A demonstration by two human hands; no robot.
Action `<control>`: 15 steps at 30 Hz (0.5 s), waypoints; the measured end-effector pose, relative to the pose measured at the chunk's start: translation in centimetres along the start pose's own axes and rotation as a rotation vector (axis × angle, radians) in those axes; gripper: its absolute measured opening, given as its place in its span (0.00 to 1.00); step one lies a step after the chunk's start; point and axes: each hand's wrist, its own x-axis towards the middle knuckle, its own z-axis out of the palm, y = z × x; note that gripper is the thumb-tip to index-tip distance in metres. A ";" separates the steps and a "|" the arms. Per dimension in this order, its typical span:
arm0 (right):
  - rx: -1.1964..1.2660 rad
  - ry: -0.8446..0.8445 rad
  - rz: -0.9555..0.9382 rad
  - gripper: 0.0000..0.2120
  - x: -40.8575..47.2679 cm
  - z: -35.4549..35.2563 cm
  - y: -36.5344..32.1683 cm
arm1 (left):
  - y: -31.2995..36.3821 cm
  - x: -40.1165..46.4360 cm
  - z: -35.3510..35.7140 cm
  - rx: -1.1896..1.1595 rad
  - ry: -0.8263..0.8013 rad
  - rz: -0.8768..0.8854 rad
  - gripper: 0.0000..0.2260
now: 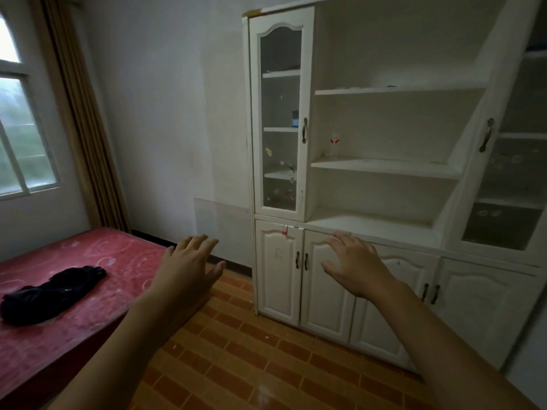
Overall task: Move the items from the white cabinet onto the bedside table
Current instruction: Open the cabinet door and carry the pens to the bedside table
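I have both hands raised in front of me, palms down and holding nothing. My left hand (189, 267) hovers over the corner of the red mattress (74, 291) and the orange tiled floor (236, 350), its fingers spread apart. My right hand (355, 264) is just as splayed, held in front of the lower doors of the white cabinet (384, 173), near its counter ledge; I cannot tell whether the fingertips touch it.

The cabinet stands against the wall ahead. On its middle open shelf, at the left end against the side wall, stands a small clear bottle (334, 142) with a red mark. Behind the left glass door (279, 113) a small dark blue container (295, 118) sits at the right edge of a shelf, with a few small things on the shelves below, too blurred to name.

A dark garment (53, 291) lies crumpled on the mattress, toward its left side. A window (20, 128) with a brown curtain (83, 113) is on the left wall.
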 end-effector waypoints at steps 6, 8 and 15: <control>-0.006 0.008 0.037 0.30 5.0 2.7 2.8 | 0.9 7.5 4.5 -0.051 0.022 0.054 0.31; 0.001 0.015 0.055 0.29 7.1 3.7 3.3 | 0.7 10.5 5.9 -0.080 0.026 0.071 0.31; 0.058 0.050 0.153 0.28 17.1 5.7 4.8 | -1.9 22.2 9.3 -0.218 0.032 0.079 0.32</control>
